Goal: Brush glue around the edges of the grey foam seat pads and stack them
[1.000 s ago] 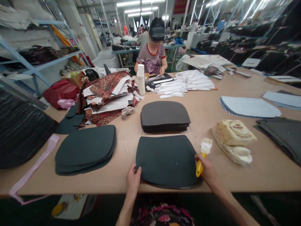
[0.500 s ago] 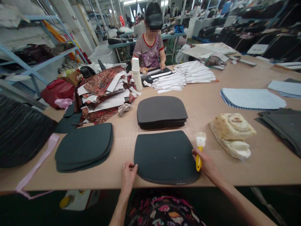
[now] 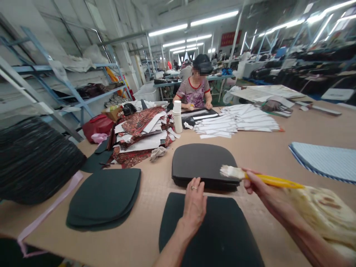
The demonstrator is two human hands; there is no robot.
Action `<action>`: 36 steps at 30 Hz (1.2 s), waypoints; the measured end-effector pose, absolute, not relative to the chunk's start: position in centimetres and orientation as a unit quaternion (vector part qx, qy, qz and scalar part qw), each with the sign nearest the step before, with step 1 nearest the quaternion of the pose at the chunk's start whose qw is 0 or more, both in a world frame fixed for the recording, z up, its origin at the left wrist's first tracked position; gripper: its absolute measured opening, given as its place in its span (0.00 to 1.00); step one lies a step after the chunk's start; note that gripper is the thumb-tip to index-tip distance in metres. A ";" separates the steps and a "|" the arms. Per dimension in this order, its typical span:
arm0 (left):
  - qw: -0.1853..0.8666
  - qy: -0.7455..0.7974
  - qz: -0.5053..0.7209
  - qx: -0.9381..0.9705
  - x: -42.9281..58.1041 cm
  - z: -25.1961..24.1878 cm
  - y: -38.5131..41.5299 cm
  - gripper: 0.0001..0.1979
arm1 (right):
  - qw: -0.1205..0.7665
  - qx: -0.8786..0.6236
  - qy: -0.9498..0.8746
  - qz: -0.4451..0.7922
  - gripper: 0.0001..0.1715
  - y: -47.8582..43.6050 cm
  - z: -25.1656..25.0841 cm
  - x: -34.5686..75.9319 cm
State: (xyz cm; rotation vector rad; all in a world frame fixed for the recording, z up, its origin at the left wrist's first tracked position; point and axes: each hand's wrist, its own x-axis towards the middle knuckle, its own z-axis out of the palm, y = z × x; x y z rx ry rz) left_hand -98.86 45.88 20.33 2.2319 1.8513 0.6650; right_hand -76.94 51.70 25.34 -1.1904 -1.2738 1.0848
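Note:
In my right hand [image 3: 257,185] is a paintbrush [image 3: 272,180] with a yellow handle. Its pale, crusted bristles point left, over the right part of a stack of dark grey rounded panels [image 3: 204,159]. My left hand [image 3: 194,205] reaches to the near edge of that stack, fingers stretched out and fingertips at the edge. Below this hand and forearm lies a dark green-black panel [image 3: 222,230] of similar shape, partly covered by them. A glue-stained, cream-coloured container [image 3: 325,207] sits beside my right forearm, which hides part of it.
More dark panels [image 3: 105,196] lie stacked at left, near a pink strip [image 3: 50,215]. Patterned scraps [image 3: 141,129] and a white bottle [image 3: 177,116] stand behind. Across the table [image 3: 155,207], a co-worker [image 3: 193,89] works near white strips [image 3: 236,118]. Blue striped pieces [image 3: 325,159] lie at right.
My left hand has left the near panel's left edge and moved forward to the grey stack. My right hand has lifted the brush off that panel's right side and tipped it leftward. The view has tilted up.

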 end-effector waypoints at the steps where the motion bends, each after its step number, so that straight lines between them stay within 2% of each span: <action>1: 0.079 0.614 0.208 0.758 -98.2 20.4 47.4 0.22 | 0.509 -0.474 -0.516 0.500 0.28 52.8 25.9 -78.5; 4: 0.077 0.605 0.197 0.767 -98.1 19.9 51.3 0.28 | 0.459 -0.414 -0.542 0.569 0.28 55.4 27.8 -83.0; 8: 0.085 0.603 0.200 0.767 -100.6 18.1 54.0 0.29 | 0.411 -0.364 -0.621 0.559 0.25 58.5 29.1 -88.6; 13: 0.104 0.598 0.169 0.777 -102.0 16.7 54.5 0.29 | 0.342 -0.349 -0.674 0.554 0.20 61.3 27.0 -93.9; 20: 0.159 0.617 0.090 0.766 -101.5 16.6 54.9 0.24 | 0.186 -0.300 -0.714 0.604 0.16 61.9 24.2 -96.5; 23: 0.138 0.604 0.127 0.774 -101.7 16.4 54.8 0.27 | 0.195 -0.314 -0.726 0.580 0.14 64.2 23.1 -97.3; 28: 0.113 0.593 0.185 0.776 -102.2 16.5 54.6 0.24 | 0.333 -0.368 -0.689 0.528 0.17 68.1 23.5 -98.0; 30: 0.116 0.593 0.188 0.774 -102.2 16.6 54.6 0.24 | 0.309 -0.369 -0.691 0.539 0.18 67.8 24.2 -97.8; 34: 0.123 0.600 0.185 0.769 -102.1 16.8 54.7 0.26 | 0.183 -0.298 -0.729 0.588 0.16 66.5 24.2 -97.9; 36: 0.133 0.599 0.184 0.768 -102.1 16.9 54.8 0.25 | 0.180 -0.285 -0.740 0.582 0.16 67.3 23.5 -98.5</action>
